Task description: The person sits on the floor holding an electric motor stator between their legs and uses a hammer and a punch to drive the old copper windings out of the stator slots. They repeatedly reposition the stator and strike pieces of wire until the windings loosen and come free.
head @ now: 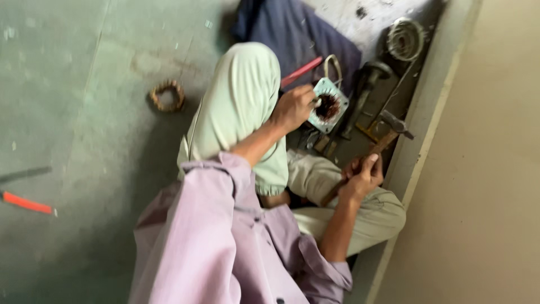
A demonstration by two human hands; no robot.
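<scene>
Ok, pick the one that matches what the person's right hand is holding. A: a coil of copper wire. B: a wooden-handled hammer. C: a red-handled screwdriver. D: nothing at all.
B: the right hand grips the wooden handle of a hammer, its metal head raised near the wall.

Open green floor (84, 84) on my left, only a small brown wire ring (166, 95) and a red-handled tool (25, 202) on it, well apart. My raised knee in pale green trousers (242, 107) blocks the way between that floor and the square pale-blue motor stator (328, 104). Right side tight: beige wall ledge (433, 112) runs just beside my right hand (363, 177) and the wooden-handled hammer (388, 132). Beyond the stator, dark metal parts (368, 79) and a grey coil (405, 38) crowd the corner.
</scene>
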